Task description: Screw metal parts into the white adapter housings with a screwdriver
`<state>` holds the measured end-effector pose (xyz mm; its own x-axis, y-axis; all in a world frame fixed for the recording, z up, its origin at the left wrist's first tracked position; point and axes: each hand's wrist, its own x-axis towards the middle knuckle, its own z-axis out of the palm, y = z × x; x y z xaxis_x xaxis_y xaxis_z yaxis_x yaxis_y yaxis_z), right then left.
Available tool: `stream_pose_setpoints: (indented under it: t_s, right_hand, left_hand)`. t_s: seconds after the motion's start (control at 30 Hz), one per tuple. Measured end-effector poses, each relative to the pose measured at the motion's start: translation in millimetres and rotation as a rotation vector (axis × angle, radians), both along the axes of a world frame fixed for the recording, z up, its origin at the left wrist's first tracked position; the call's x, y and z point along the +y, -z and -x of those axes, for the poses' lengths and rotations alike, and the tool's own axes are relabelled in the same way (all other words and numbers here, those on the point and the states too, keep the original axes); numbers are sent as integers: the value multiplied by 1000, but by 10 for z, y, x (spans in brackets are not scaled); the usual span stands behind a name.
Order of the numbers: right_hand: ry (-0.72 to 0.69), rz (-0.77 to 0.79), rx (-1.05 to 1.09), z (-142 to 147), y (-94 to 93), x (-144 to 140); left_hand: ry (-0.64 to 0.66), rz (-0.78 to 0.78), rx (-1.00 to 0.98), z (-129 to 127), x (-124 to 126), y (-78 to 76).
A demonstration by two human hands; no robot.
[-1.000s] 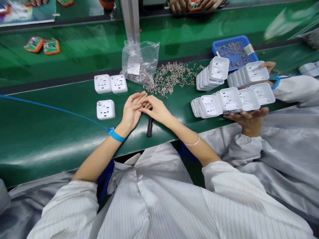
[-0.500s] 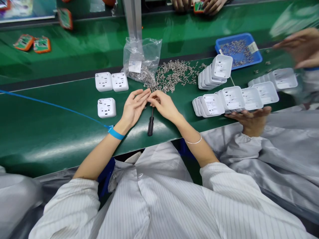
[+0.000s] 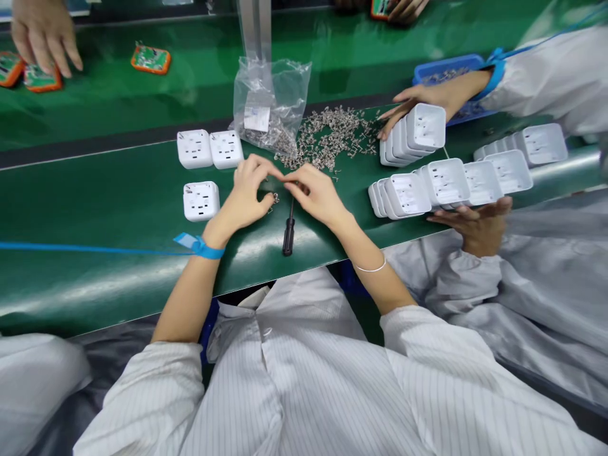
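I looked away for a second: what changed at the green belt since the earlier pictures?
The left hand turned from palm-up to palm-down, fingertips meeting the right hand over small metal clips. A co-worker's hand reached onto a stack of white plastic housings. The black-handled screwdriver and three white socket blocks stayed put.

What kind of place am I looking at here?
Most likely an electronics assembly line: a long green belt carries white socket housings, a heap of small metal parts and a screwdriver, with several white-coated people working alongside.
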<state>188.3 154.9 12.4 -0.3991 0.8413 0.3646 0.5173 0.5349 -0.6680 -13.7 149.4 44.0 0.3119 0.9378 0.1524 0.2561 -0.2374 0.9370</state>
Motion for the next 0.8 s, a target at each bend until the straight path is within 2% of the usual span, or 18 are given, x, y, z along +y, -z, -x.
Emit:
stream_pose_setpoints:
  t_s: [0.07,0.17,0.3,0.5,0.7,0.8]
  right_hand:
    - [-142,-5,-94,84,26,-8]
    - [-217,-19,-221,125,70,6]
    - [-201,-12,-267,122,64,6]
    - [-135,-37,-257,111,-9,-42]
    - [-235,-103,-296,125,11,-59]
    - [-246,-87,-338,170,19,-67]
  left_hand:
    - [31,-27,224,150,19,62]
    - [90,-32,373,228,38,182]
    - [153,-3,335,198,33,223]
    - [186,50,235,351,59,103]
    - [139,155,256,478,115,97]
    - [128,127,268,447,108,128]
